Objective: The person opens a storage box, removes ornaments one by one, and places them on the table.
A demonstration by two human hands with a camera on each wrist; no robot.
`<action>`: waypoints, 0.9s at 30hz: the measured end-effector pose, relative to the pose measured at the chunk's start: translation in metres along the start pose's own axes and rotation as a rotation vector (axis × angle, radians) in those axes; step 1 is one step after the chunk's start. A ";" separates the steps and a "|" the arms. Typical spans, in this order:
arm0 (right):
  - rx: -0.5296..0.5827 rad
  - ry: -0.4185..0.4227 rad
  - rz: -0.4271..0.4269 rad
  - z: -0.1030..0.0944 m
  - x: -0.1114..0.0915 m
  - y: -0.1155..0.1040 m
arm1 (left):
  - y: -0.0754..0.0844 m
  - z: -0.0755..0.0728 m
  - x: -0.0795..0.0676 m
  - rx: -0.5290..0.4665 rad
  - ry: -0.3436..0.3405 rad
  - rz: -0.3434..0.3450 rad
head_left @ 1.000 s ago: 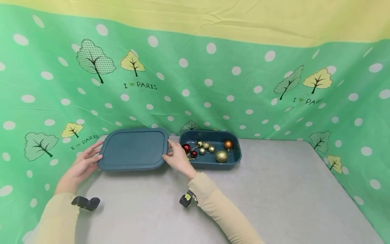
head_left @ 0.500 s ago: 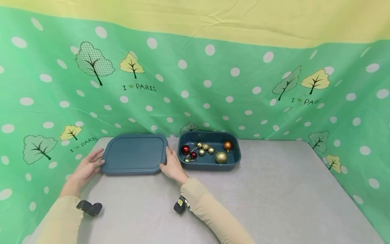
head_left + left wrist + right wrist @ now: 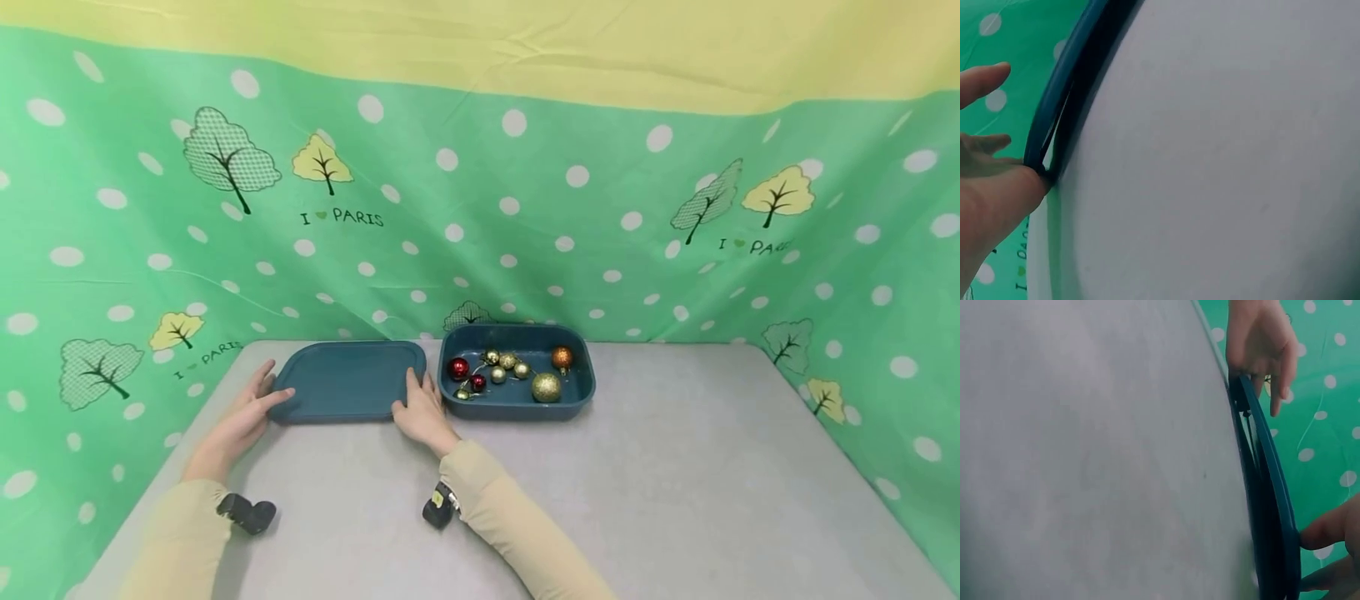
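A dark blue lid lies almost flat on the grey table, just left of an open dark blue box. My left hand holds the lid's left edge, thumb on one face and fingers on the other. My right hand holds its right edge, close to the box. The left wrist view shows the lid's rim meeting my left hand at the thumb. In the right wrist view the lid is edge-on, my right hand at its near end.
Inside the box lie several small baubles: red ones, gold ones and an orange one. A green dotted cloth hangs behind and wraps both sides of the table. Bare grey tabletop stretches to the front and right.
The lid has come down from a raised, tilted hold to nearly flat on the table and has shifted slightly right. Both hands went down with it and kept their hold.
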State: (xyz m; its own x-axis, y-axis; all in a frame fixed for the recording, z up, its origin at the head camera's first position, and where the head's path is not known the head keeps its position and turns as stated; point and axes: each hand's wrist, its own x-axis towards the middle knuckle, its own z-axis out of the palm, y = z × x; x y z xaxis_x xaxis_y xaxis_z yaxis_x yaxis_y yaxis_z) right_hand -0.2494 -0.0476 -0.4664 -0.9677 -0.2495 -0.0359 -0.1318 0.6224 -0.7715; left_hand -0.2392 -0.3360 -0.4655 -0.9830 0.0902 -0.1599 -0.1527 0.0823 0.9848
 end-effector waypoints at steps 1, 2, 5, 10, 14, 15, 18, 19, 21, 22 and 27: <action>0.002 0.004 0.001 -0.001 0.000 -0.001 | 0.001 0.002 0.001 0.006 0.003 -0.001; 0.006 0.009 -0.003 -0.001 0.000 -0.001 | 0.001 0.003 0.002 0.014 0.006 -0.004; 0.020 0.022 -0.026 -0.001 0.001 -0.001 | 0.003 0.006 0.002 0.022 0.008 -0.015; 0.045 0.014 -0.055 -0.004 -0.003 0.001 | 0.002 0.007 0.000 0.032 -0.001 -0.020; 0.008 0.025 -0.118 -0.007 -0.009 0.002 | 0.001 0.003 -0.003 0.032 0.003 -0.017; -0.006 0.029 -0.141 -0.007 -0.011 0.002 | 0.001 0.002 -0.004 0.033 0.003 -0.017; -0.031 0.031 -0.202 -0.011 -0.016 0.002 | 0.001 0.002 -0.007 0.030 0.000 -0.014; -0.031 0.027 -0.211 -0.012 -0.018 0.002 | 0.001 0.002 -0.008 0.036 -0.002 -0.011; -0.019 0.011 -0.224 -0.016 -0.022 0.001 | 0.003 0.004 -0.010 0.053 -0.004 -0.001; -0.017 0.000 -0.227 -0.019 -0.024 0.001 | 0.003 0.005 -0.011 0.063 -0.007 0.005; -0.045 -0.049 -0.296 -0.033 -0.031 0.003 | 0.007 0.012 -0.015 0.140 -0.030 0.029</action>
State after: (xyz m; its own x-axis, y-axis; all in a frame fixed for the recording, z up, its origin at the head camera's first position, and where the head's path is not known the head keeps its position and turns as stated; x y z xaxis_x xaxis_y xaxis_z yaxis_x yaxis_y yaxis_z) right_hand -0.2266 -0.0134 -0.4460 -0.8745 -0.4596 0.1551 -0.4171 0.5493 -0.7241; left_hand -0.2243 -0.3252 -0.4565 -0.9830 0.1238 -0.1354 -0.1064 0.2170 0.9704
